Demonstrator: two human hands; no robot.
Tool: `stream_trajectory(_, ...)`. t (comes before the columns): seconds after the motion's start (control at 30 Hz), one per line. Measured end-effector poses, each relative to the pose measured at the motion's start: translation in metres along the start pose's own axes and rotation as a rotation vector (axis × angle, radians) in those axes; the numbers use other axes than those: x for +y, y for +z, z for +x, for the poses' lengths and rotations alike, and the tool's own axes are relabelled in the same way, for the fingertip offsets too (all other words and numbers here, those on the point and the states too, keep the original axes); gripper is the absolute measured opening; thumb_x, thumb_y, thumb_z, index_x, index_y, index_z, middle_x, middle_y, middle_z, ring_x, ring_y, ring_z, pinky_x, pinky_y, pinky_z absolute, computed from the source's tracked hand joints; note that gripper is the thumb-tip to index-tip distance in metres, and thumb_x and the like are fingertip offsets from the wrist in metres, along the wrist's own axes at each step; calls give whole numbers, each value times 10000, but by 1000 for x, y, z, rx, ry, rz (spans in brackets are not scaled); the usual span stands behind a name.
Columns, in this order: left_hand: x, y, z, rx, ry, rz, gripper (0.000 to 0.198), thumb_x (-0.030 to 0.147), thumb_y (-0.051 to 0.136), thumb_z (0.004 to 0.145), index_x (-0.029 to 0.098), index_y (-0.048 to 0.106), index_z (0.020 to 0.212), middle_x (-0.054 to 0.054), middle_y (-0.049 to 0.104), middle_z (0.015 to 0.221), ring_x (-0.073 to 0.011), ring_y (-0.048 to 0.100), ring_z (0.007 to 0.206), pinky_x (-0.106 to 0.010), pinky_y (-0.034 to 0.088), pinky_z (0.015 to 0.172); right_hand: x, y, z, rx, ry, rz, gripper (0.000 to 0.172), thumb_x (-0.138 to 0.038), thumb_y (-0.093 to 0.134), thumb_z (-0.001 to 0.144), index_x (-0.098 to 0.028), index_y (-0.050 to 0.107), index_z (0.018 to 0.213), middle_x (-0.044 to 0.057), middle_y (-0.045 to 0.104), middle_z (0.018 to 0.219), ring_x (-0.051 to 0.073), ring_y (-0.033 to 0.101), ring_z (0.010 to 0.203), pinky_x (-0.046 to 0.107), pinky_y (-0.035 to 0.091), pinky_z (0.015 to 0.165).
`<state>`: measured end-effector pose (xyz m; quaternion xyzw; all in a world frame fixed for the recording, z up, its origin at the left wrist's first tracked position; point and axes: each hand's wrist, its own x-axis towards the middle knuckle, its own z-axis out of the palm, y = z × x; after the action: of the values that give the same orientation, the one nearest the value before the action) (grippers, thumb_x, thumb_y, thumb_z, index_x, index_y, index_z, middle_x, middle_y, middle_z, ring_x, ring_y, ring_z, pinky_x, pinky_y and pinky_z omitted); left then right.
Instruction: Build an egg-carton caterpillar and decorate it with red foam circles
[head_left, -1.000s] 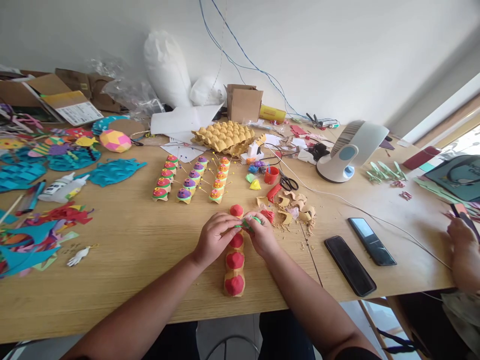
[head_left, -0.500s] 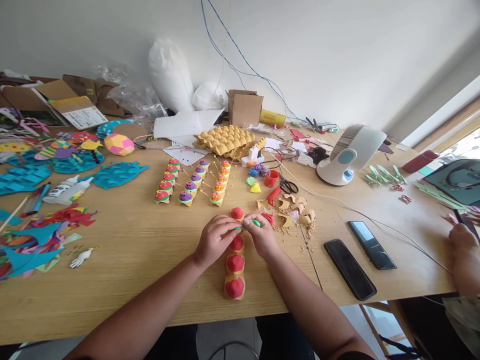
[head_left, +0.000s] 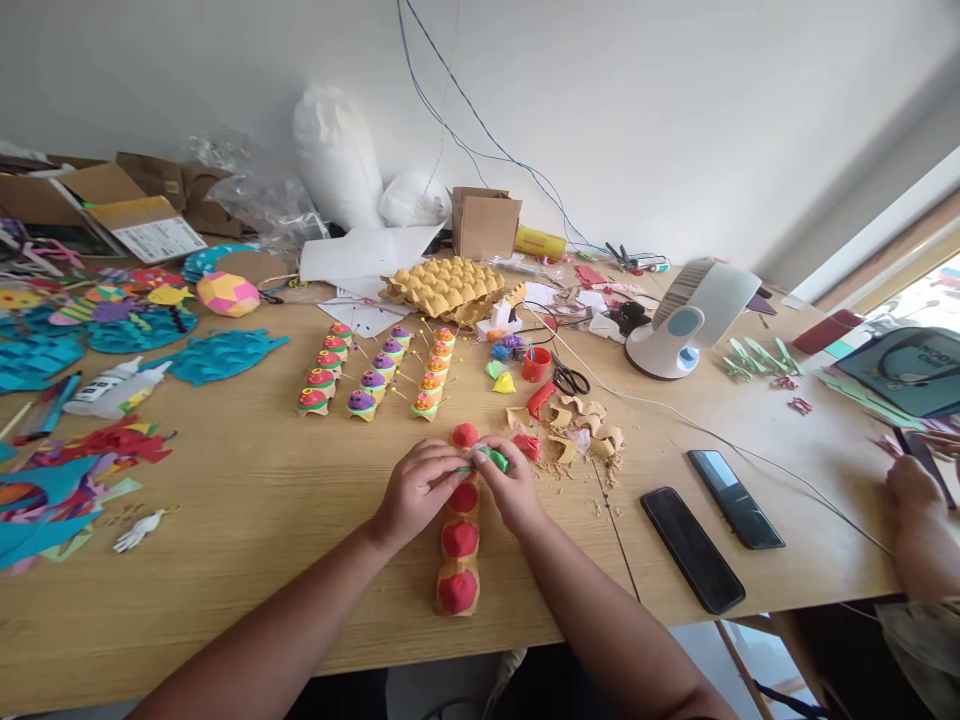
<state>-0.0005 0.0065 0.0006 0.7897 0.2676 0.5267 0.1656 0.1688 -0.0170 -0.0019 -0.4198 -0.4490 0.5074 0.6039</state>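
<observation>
Both hands meet above a strip cut from an egg carton [head_left: 448,572], which lies lengthwise on the table with red clay [head_left: 460,538] capping its bumps. My right hand [head_left: 513,488] is closed around a lump of green modelling clay [head_left: 495,459]. With thumb and fingers together, my left hand [head_left: 421,488] pinches a small bit of the same green clay. Beyond the hands stand three decorated egg-carton strips: one red and green [head_left: 322,376], one purple [head_left: 373,380] and one orange [head_left: 432,380], with pins sticking out.
Carton scraps [head_left: 564,420], black-handled scissors [head_left: 571,380] and a red cup [head_left: 536,364] lie right of centre. Two phones [head_left: 694,550] and a white fan [head_left: 686,325] are farther right. Blue paper pieces [head_left: 217,355] fill the left. Another person's hand [head_left: 916,490] rests at the right edge.
The view has shifted slightly, so the table's things appear a little farther left. My fingers still work together at the green clay, and more of the lump now shows in my right hand.
</observation>
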Motion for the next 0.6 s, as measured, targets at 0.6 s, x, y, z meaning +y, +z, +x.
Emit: stream_trajectory(0.6,-12,-4,-14,96,-206,102,272,155,647,960,252,715,1204,-52,725,1057,-167,659,899,-305,574,795,11,-26,8,518,-233,-309,231,-433,608,961,-211,666,989,55,664,1009,213,616,977,361,482,916)
